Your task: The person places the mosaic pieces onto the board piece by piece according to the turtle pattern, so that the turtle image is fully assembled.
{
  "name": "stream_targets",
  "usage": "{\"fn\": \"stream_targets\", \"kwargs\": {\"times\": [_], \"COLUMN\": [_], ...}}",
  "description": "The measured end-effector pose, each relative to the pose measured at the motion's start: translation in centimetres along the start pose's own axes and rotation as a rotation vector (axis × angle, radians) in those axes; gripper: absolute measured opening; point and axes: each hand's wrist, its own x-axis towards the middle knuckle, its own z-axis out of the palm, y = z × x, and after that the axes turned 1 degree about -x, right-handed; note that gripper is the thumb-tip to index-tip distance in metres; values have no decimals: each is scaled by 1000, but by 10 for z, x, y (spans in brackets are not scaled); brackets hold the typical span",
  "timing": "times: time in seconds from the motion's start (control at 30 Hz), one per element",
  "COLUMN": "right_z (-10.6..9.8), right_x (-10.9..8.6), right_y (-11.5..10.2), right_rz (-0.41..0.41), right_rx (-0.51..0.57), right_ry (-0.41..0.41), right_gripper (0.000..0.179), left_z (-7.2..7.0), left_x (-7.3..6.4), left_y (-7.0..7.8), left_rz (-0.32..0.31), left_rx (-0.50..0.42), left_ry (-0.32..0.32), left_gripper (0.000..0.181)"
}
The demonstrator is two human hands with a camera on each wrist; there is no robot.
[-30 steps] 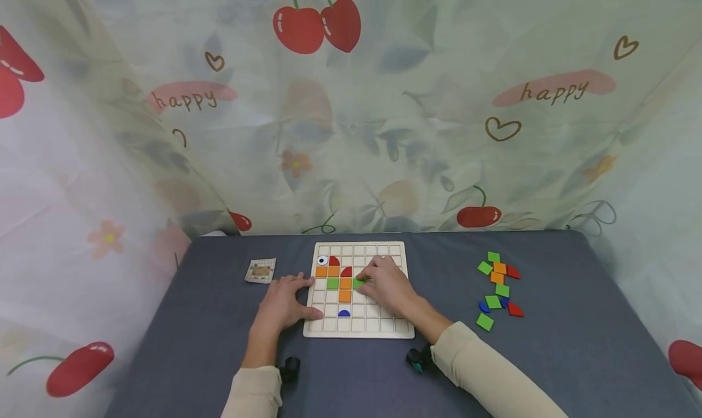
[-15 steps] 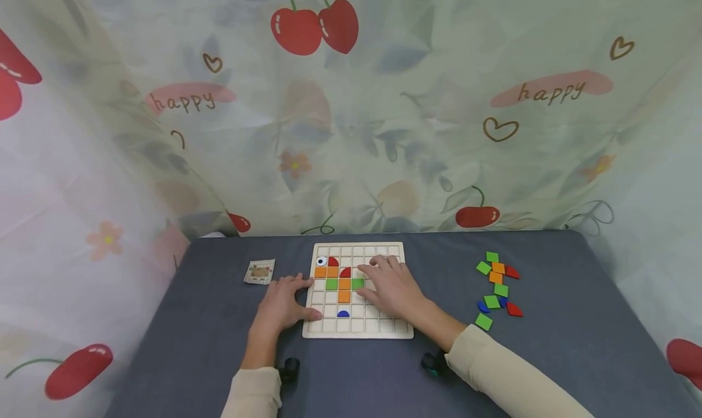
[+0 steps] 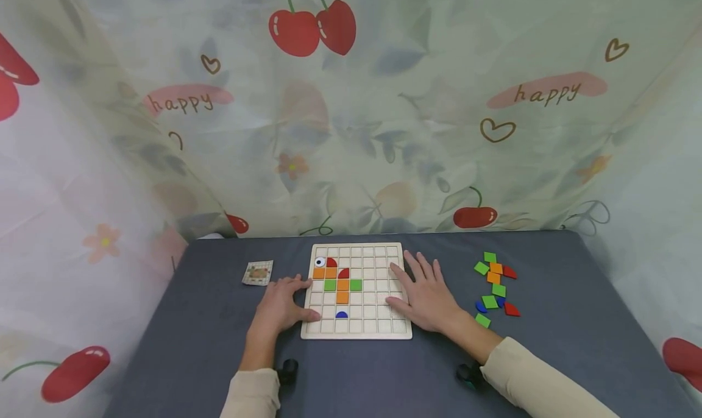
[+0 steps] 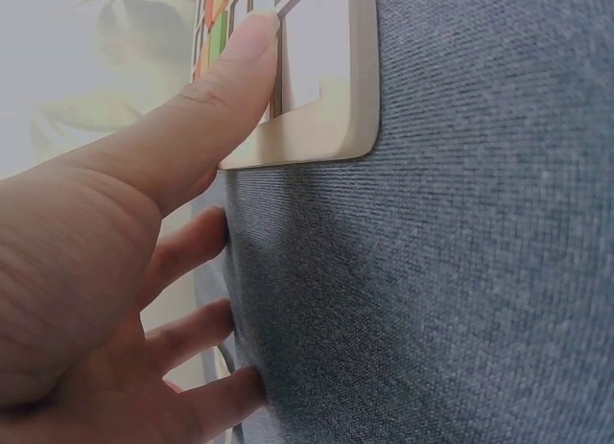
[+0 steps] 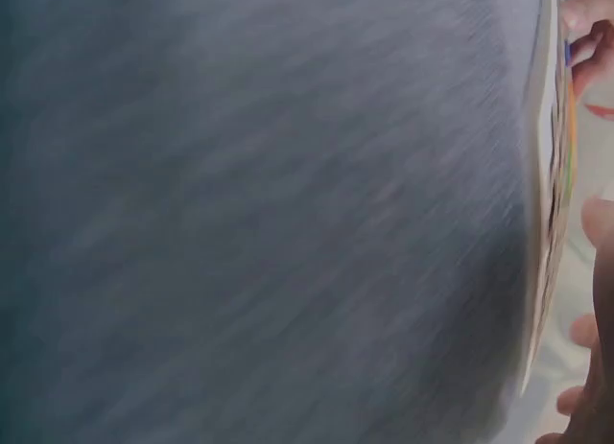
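Observation:
A pale wooden grid board [image 3: 375, 311] lies on the dark cloth. Set in its cells are orange squares [image 3: 342, 297], green squares [image 3: 356, 285], red quarter-round tiles [image 3: 331, 262], a blue half-round tile [image 3: 342, 315] and a white eye tile [image 3: 320, 262]. My left hand [image 3: 276, 308] rests at the board's left edge. In the left wrist view its thumb [image 4: 216, 99] lies on the board's corner, while other fingertips touch the cloth. With fingers spread, my right hand [image 3: 430, 296] hovers over the board's right edge and holds nothing. The right wrist view is blurred, with only parts of fingers [image 5: 583, 331] at its right side.
Loose tiles lie scattered to the right: green [image 3: 482, 320], orange [image 3: 496, 267], red [image 3: 512, 309] and blue [image 3: 481, 307]. A small patterned card [image 3: 258, 273] is left of the board. Behind the table [image 3: 356, 375] hangs a printed curtain [image 3: 351, 162].
My right hand has let go of a green square, now in its cell beside the orange column. The hand has then moved right with fingers spread. My left hand stays at the board's edge.

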Motion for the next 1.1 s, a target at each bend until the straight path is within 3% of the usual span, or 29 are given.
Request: {"fn": "stream_targets", "kwargs": {"times": [0.53,1.1], "right_z": [-16,-38], "right_x": [-41,-79], "right_y": [56,108], "right_rz": [123,198], "right_rx": [-33,110], "right_ry": [17,-22], "right_gripper": [76,68], "left_z": [1,2], "left_x": [0,2], "left_y": [0,-1], "left_rz": [3,-7], "left_rx": [-3,10], "left_ry": [-1,-9], "left_gripper": [87,88]}}
